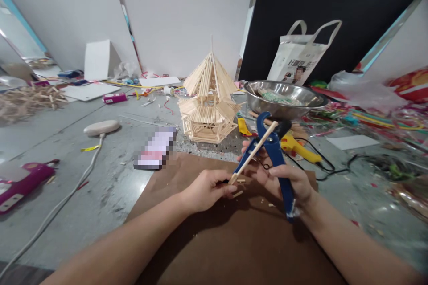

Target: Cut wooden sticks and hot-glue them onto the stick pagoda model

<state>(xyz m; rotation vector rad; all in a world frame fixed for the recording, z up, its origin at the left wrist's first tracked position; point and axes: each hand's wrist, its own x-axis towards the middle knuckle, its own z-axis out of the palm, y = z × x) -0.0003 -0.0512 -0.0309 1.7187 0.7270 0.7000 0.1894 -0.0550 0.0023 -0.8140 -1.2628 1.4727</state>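
Note:
My left hand (209, 189) pinches the lower end of a thin wooden stick (256, 151) between thumb and fingers. The stick slants up to the right, in front of a blue pipe cutter (274, 151). My right hand (294, 182) is wrapped round the cutter, whose two handles stand apart. Whether the stick lies in the jaws, I cannot tell. Beyond my hands a pagoda-like model (210, 116) built of wooden sticks stands upright. Brown paper (234, 240) lies beneath my hands, with small stick offcuts (238, 194) on it.
A phone (155, 148) lies left of the model. A steel bowl (284, 109) and a yellow glue gun (302, 149) with a black cord are at right. A white cable (73, 196) runs along the left. A paper bag (297, 58) leans behind.

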